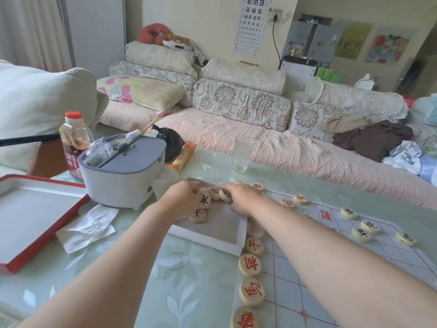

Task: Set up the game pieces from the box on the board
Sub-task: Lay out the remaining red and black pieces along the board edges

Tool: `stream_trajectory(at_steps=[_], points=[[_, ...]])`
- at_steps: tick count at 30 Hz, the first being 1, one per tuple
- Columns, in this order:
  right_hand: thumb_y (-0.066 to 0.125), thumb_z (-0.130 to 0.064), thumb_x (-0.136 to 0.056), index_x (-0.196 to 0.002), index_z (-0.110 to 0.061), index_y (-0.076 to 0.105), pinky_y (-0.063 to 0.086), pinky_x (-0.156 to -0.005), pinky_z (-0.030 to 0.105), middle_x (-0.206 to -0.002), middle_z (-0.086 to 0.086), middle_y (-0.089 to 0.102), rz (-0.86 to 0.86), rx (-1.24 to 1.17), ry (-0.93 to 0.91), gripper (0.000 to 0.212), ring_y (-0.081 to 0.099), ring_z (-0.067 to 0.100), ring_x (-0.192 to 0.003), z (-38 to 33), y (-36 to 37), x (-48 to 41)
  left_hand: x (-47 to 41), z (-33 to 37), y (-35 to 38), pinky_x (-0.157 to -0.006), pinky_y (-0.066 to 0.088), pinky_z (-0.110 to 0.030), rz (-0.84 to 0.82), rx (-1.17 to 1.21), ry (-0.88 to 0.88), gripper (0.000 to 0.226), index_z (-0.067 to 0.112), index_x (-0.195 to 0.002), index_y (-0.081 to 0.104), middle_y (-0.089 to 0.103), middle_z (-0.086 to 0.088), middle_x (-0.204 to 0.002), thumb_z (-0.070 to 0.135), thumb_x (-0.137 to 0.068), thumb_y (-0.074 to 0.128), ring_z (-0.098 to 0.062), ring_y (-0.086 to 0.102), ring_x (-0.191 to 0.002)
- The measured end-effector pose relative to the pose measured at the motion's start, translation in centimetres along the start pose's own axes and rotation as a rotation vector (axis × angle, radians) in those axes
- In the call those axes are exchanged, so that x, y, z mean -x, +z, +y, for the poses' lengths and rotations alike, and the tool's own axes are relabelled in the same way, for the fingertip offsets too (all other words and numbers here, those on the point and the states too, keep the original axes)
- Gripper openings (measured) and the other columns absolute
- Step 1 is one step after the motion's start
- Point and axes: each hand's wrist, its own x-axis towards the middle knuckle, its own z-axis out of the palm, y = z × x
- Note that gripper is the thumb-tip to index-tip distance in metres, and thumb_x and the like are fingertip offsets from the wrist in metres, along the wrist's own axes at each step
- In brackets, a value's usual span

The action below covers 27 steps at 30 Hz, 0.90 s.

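Both hands are in the shallow white box (214,237) at the centre of the frame, working among the last few black-lettered pieces (204,200) gathered in its upper part. The left hand (183,197) curls over two or three discs, its grip closed loosely around them, though how many it truly holds cannot be told. The right hand (241,197) pinches one disc (225,195) by its rim between fingertips and thumb. To the lower right lies the board (331,268), a thin sheet with red lines; a column of red-lettered pieces (250,265) runs along its left edge, and several black-lettered ones (370,226) sit scattered toward the right. The discs look like light, stiff wood with smooth faces, so they should slide easily on the sheet and on the glossy table (118,280); taking each by its edge seems the surest hold, and a handful gripped at once may well slip. The sheet itself looks limp and could shift under a nudge. The red lid (35,245) lies at the left.
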Motion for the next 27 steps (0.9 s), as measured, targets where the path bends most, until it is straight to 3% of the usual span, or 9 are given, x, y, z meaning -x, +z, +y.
stream_trajectory(at_steps=[7, 11, 15, 18, 21, 24, 27], points=[[0.071, -0.03, -0.086, -0.129, -0.022, 0.047, 0.045, -0.086, 0.037, -0.126, 0.008, 0.047, 0.076, 0.035, 0.028, 0.05, 0.057, 0.032, -0.113, -0.1, 0.5, -1.0, -0.3, 0.3, 0.5, -0.068, 0.04, -0.026, -0.09, -0.093, -0.039, 0.029, 0.013, -0.118, 0.063, 0.064, -0.009, -0.108, 0.02, -0.099, 0.042, -0.023, 0.056, -0.09], [0.074, -0.032, -0.083, -0.12, -0.023, 0.046, 0.041, -0.077, 0.033, -0.122, 0.003, 0.056, 0.178, -0.065, 0.007, 0.047, 0.059, 0.029, -0.108, 0.9, -0.5, 0.5, -0.6, 1.5, 0.4, -0.071, 0.041, -0.029, -0.085, -0.119, -0.028, 0.03, 0.01, -0.121, 0.058, 0.062, -0.01, -0.112, 0.021, -0.099, 0.041, -0.025, 0.057, -0.096], [0.076, -0.036, -0.08, -0.116, -0.029, 0.049, 0.04, -0.073, 0.031, -0.116, -0.006, 0.063, 0.271, -0.191, 0.032, 0.046, 0.061, 0.021, -0.104, 2.5, -2.0, 3.9, -0.1, 3.4, 0.9, -0.057, 0.037, -0.026, -0.058, -0.08, -0.011, 0.024, 0.011, -0.105, 0.064, 0.061, -0.005, -0.089, 0.021, -0.097, 0.044, -0.023, 0.054, -0.081], [0.075, -0.041, -0.081, -0.116, -0.031, 0.05, 0.038, -0.07, 0.029, -0.115, -0.01, 0.062, 0.292, -0.268, 0.052, 0.044, 0.06, 0.017, -0.1, 4.2, -2.8, 7.5, 0.5, 6.0, 2.0, -0.062, 0.041, -0.026, -0.093, -0.066, 0.039, 0.022, 0.012, -0.097, 0.064, 0.065, -0.007, -0.091, 0.02, -0.097, 0.044, -0.023, 0.057, -0.079], [0.074, -0.05, -0.081, -0.116, -0.033, 0.052, 0.042, -0.073, 0.029, -0.116, -0.012, 0.062, 0.303, -0.335, 0.088, 0.044, 0.059, 0.014, -0.1, 6.6, -3.2, 11.2, 1.9, 9.7, 3.1, -0.056, 0.042, -0.027, -0.139, -0.03, 0.099, 0.022, 0.014, -0.1, 0.063, 0.067, -0.007, -0.093, 0.02, -0.098, 0.042, -0.017, 0.054, -0.069], [0.073, -0.051, -0.081, -0.112, -0.034, 0.054, 0.045, -0.076, 0.031, -0.112, -0.012, 0.062, 0.295, -0.418, 0.144, 0.04, 0.059, 0.014, -0.098, 9.4, -3.5, 14.6, 3.6, 13.7, 4.6, -0.069, 0.05, -0.031, -0.183, -0.022, 0.19, 0.023, 0.017, -0.106, 0.063, 0.067, -0.005, -0.097, 0.022, -0.098, 0.042, -0.02, 0.061, -0.08], [0.078, -0.047, -0.077, -0.112, -0.034, 0.056, 0.049, -0.088, 0.035, -0.111, -0.013, 0.062, 0.275, -0.494, 0.221, 0.043, 0.061, 0.015, -0.101, 12.4, -3.6, 17.9, 5.1, 17.3, 6.1, -0.07, 0.047, -0.031, -0.213, -0.054, 0.25, 0.026, 0.017, -0.116, 0.062, 0.065, -0.006, -0.106, 0.023, -0.098, 0.043, -0.022, 0.059, -0.086]])
